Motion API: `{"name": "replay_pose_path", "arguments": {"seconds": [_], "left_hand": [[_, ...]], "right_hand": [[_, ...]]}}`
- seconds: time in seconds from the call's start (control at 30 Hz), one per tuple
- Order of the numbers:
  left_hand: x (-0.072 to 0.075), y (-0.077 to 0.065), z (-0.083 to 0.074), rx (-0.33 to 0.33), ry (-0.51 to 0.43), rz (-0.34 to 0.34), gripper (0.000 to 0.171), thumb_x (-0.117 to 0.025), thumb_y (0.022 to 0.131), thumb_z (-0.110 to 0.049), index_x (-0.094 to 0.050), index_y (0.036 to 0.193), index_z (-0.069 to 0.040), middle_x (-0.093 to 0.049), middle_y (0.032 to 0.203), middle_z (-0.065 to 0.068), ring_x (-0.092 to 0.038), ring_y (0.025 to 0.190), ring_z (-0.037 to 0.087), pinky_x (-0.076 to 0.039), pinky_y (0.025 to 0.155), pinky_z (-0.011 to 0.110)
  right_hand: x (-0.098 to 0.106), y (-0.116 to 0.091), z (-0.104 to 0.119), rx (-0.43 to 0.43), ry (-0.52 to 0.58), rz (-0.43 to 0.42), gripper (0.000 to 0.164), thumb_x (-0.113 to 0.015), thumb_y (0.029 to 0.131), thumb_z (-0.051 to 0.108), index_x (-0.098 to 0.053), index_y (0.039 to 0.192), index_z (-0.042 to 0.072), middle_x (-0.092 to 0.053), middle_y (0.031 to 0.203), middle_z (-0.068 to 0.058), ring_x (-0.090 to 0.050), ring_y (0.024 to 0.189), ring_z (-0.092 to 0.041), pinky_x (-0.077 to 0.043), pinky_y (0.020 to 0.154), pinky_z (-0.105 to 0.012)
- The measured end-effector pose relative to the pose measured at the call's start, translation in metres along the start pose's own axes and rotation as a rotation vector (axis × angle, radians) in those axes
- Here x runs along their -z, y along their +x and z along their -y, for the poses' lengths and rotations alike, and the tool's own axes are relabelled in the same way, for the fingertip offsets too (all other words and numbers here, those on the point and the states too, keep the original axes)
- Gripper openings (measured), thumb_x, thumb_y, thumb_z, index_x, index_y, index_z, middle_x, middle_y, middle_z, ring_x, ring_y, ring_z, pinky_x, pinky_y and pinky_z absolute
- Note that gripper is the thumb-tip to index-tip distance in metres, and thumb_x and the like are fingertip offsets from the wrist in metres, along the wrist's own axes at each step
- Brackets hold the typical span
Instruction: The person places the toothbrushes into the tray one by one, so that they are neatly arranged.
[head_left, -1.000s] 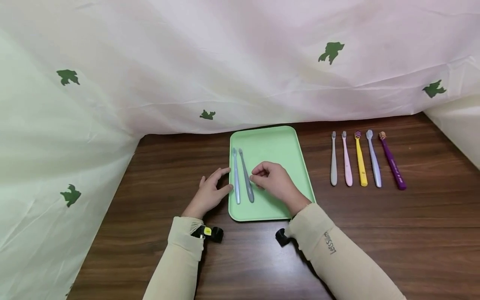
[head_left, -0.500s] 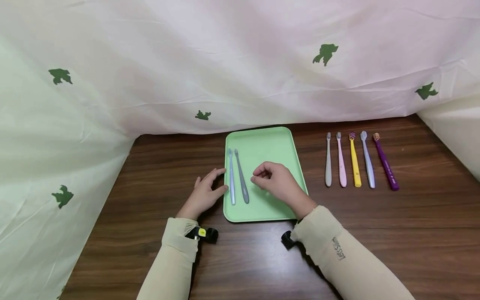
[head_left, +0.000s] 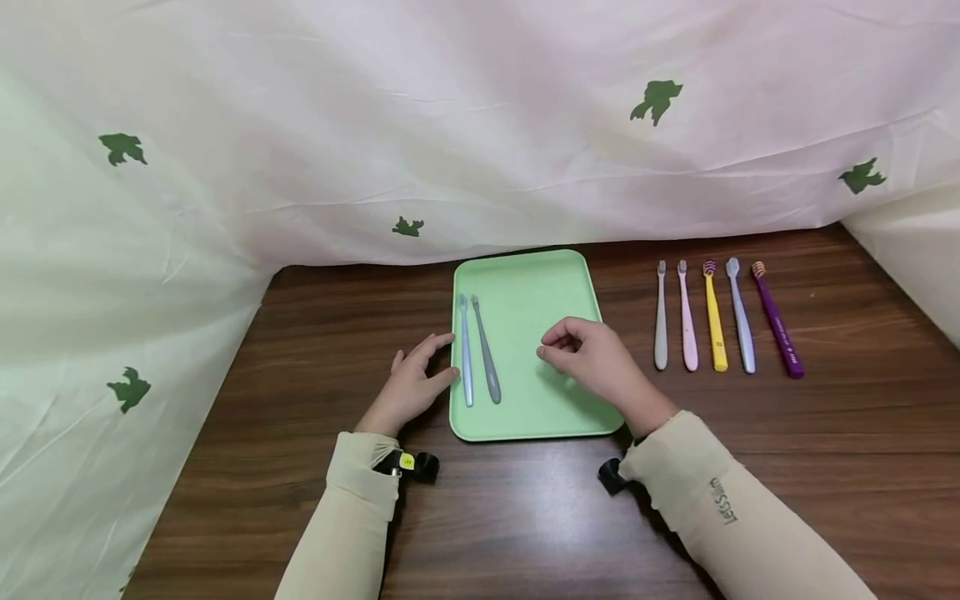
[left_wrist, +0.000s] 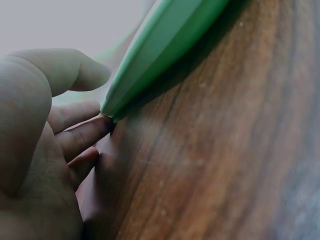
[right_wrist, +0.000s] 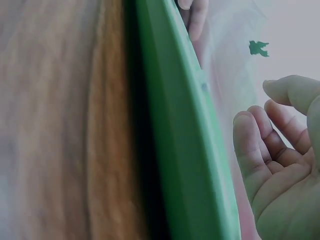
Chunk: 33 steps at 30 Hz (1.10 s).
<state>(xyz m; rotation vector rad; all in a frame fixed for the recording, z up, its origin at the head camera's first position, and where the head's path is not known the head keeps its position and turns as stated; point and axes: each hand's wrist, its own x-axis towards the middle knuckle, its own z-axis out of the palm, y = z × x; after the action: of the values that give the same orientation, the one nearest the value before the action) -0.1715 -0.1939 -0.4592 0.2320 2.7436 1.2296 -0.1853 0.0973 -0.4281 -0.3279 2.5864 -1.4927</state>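
On the left half of a light green tray [head_left: 540, 283] lie a pale blue toothbrush [head_left: 467, 358] and a dark grey toothbrush [head_left: 487, 354], side by side. My left hand [head_left: 408, 385] rests at the tray's left edge, fingers spread. In the left wrist view its fingertips [left_wrist: 102, 122] touch the tray's wall, the thumb over the rim. Above the tray's right half, my right hand [head_left: 596, 358] hovers with loosely bent fingers. The right wrist view shows nothing between its thumb [right_wrist: 290, 92] and fingers.
Right of the tray, several toothbrushes lie in a row on the brown wooden table [head_left: 525, 533]: grey [head_left: 661, 325], pink [head_left: 687, 325], yellow [head_left: 716, 325], light blue [head_left: 741, 325] and purple [head_left: 778, 325]. A white cloth [head_left: 337, 108] hangs behind.
My right hand has moved right, away from the dark grey toothbrush. My left hand has stayed at the tray's edge, and both toothbrushes on the tray lie as before.
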Motion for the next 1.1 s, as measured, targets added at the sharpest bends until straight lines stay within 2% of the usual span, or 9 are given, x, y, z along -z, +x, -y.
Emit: {"name": "replay_pose_path", "arguments": {"seconds": [0.37, 0.63, 1.1], "left_hand": [[-0.003, 0.001, -0.004, 0.003, 0.002, -0.001, 0.055, -0.062, 0.098, -0.026, -0.047, 0.15, -0.016, -0.043, 0.155, 0.005, -0.023, 0.151, 0.02, 0.008, 0.121, 0.052], [-0.002, 0.001, -0.005, 0.009, 0.004, 0.002, 0.056, -0.062, 0.098, -0.025, -0.046, 0.15, -0.015, -0.043, 0.156, 0.007, -0.023, 0.151, 0.022, 0.008, 0.121, 0.052], [0.0, 0.0, -0.003, 0.019, 0.007, 0.01, 0.055, -0.061, 0.099, -0.027, -0.046, 0.15, -0.017, -0.042, 0.156, 0.006, -0.022, 0.152, 0.021, 0.009, 0.121, 0.052]], "right_hand": [[0.013, 0.001, -0.005, -0.004, -0.004, -0.015, 0.017, -0.072, 0.093, 0.022, -0.07, 0.102, 0.008, -0.069, 0.091, -0.006, -0.063, 0.075, -0.02, -0.051, 0.063, -0.03], [0.022, 0.0, -0.005, -0.009, -0.019, -0.06, 0.018, -0.072, 0.093, 0.022, -0.07, 0.103, 0.007, -0.069, 0.092, -0.007, -0.061, 0.075, -0.019, -0.05, 0.061, -0.03], [0.042, 0.002, -0.009, -0.033, -0.02, -0.114, 0.019, -0.07, 0.095, 0.022, -0.068, 0.106, 0.006, -0.067, 0.092, -0.01, -0.062, 0.077, -0.023, -0.053, 0.064, -0.032]]}}
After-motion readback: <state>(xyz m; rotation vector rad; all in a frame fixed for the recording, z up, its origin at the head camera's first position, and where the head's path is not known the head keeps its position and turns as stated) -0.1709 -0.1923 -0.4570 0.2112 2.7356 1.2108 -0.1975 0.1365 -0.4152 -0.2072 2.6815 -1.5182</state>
